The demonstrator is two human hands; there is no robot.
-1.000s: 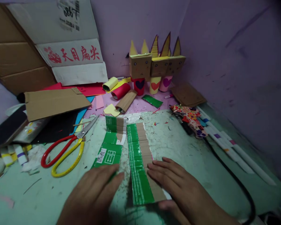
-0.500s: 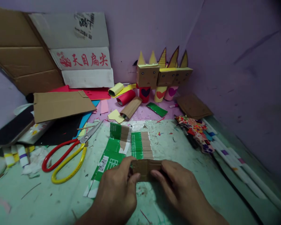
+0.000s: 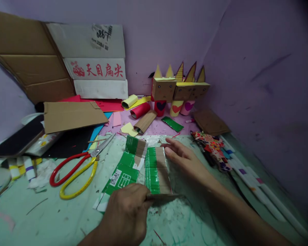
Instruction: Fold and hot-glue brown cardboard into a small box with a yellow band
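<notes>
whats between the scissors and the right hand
In the head view, two green-printed pieces: the QR-code cardboard nearer the scissors, the bent cardboard strip nearer the right hand, its near end in the left hand.

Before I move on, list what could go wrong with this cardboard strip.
The left hand grips only the near end of the strip, so it might crease crookedly.
The left hand also overlaps the printed green piece in view and could drag it.
The scissors lie beside that piece, blades uncovered; a leftward reach might meet them.
</notes>
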